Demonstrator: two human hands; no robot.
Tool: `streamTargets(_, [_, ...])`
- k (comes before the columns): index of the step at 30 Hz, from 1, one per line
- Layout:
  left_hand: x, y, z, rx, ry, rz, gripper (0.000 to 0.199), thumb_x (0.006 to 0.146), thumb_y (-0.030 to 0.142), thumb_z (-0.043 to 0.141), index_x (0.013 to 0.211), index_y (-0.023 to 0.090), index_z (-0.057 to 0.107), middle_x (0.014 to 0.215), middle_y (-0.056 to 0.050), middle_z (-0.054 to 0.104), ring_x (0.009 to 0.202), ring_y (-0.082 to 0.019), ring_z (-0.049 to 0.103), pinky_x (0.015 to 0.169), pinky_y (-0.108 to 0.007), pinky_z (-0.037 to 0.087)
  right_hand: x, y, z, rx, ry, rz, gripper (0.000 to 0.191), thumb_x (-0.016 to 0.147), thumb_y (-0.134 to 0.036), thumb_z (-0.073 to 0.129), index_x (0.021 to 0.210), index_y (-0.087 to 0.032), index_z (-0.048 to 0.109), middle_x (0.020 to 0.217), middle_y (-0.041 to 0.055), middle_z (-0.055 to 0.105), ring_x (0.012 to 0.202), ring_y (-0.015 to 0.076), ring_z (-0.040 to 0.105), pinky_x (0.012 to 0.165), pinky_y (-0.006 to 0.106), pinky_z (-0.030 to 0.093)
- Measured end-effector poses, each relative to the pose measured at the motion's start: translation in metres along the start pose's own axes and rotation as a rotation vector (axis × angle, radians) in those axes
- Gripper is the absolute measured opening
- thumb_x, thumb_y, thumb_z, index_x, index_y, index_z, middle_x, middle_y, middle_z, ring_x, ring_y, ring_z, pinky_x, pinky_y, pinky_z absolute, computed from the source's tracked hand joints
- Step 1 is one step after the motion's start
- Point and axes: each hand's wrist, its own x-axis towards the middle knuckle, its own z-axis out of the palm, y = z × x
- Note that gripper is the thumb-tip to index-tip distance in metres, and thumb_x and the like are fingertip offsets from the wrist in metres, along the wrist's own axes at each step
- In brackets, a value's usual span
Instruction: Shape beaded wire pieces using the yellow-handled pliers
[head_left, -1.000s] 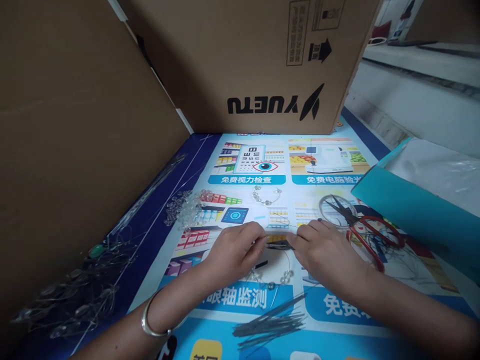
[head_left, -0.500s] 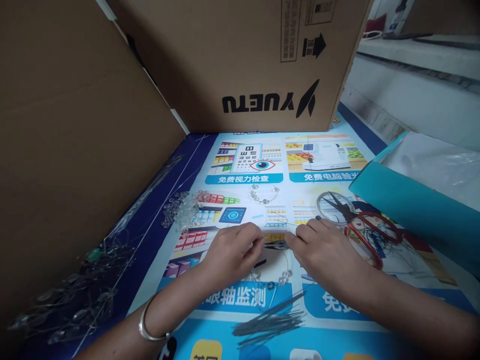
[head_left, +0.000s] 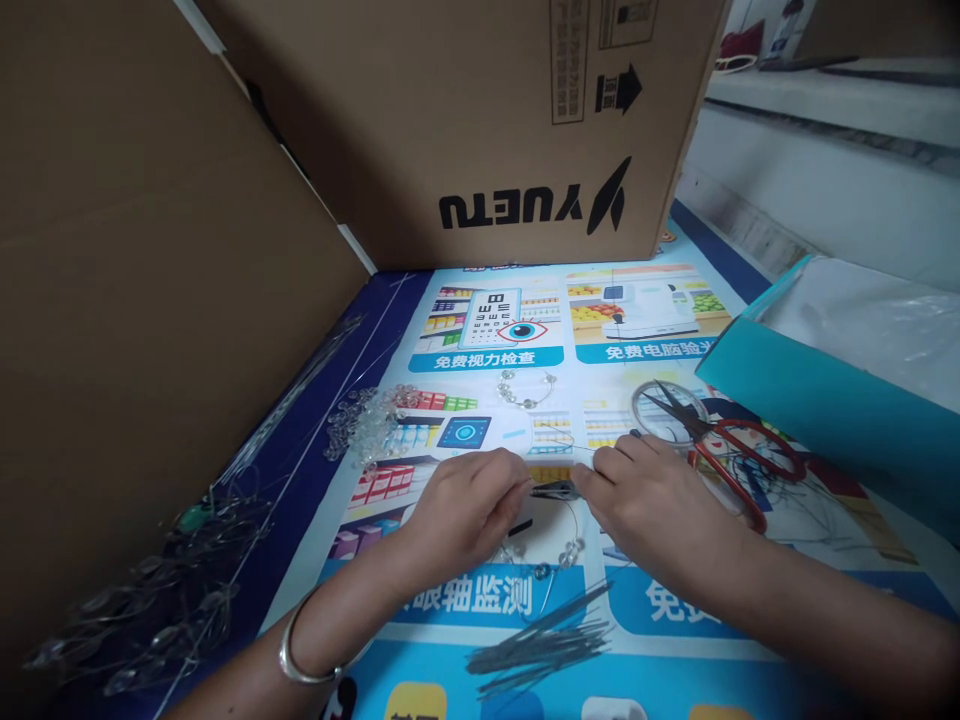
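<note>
My left hand is closed in a pinch, its fingertips at one side of a small loop of wire strung with clear beads. Opposite it, my right hand is also closed, thumb and forefinger pressed on a thin wire that curves up and away to the left. Between the fingertips shows a dark, narrow metal piece like the jaws of small pliers; which hand bears it I cannot tell. Below the hands lies a bundle of short grey wires.
Clear loose beads are heaped at left, near a beaded ring. Red-handled scissors rest over a round clear dish. Beaded wire strands lie left. Cardboard walls the back; a teal box stands right.
The view has shifted slightly. Both hands keep nearly the same place and pinch, with the beaded loop still hanging between them.
</note>
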Motion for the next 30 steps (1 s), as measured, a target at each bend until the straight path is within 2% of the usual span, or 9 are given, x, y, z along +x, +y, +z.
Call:
streamTargets(7, [-0.0025, -0.0029, 0.0034, 0.014, 0.039, 0.067, 0.009, 0.083, 0.010, 0.043, 0.085, 0.018, 0.046, 0.082, -0.003, 0.062, 0.076, -0.014, 0.057, 0.066, -0.028, 0.044, -0.0027, -0.0011, 0.0026, 0.025, -0.005, 0.000, 0.011, 0.083, -0.018, 0.050, 0.091, -0.020, 0.058, 0.079, 0.0036, 0.057, 0.074, 0.0208, 0.047, 0.065, 0.035, 0.027])
streamTargets(15, [-0.0038, -0.0001, 0.0080, 0.037, 0.148, -0.060, 0.008, 0.080, 0.013, 0.047, 0.075, 0.018, 0.047, 0.070, -0.001, 0.059, 0.061, -0.011, 0.053, 0.056, -0.024, 0.040, -0.0023, -0.0057, 0.0041, -0.033, 0.009, 0.019, 0.019, 0.082, -0.015, 0.049, 0.098, -0.018, 0.058, 0.081, 0.0059, 0.058, 0.077, 0.0218, 0.049, 0.065, 0.035, 0.029])
streamTargets(25, [-0.0030, 0.0019, 0.0090, 0.001, 0.152, -0.125, 0.009, 0.079, 0.013, 0.049, 0.072, 0.017, 0.047, 0.064, 0.001, 0.056, 0.056, -0.009, 0.049, 0.052, -0.023, 0.036, -0.0015, -0.0047, 0.0050, 0.038, -0.040, 0.026, 0.015, 0.082, -0.016, 0.050, 0.094, -0.019, 0.058, 0.082, 0.0058, 0.059, 0.077, 0.0217, 0.050, 0.066, 0.035, 0.030])
streamTargets(30, [-0.0021, 0.0005, 0.0082, -0.037, 0.112, -0.097, 0.008, 0.080, 0.012, 0.047, 0.074, 0.017, 0.048, 0.068, -0.001, 0.058, 0.060, -0.010, 0.051, 0.055, -0.023, 0.039, -0.0002, -0.0024, 0.0050, 0.074, -0.052, 0.029, 0.014, 0.082, -0.016, 0.051, 0.093, -0.019, 0.058, 0.082, 0.0055, 0.059, 0.077, 0.0206, 0.050, 0.067, 0.034, 0.030])
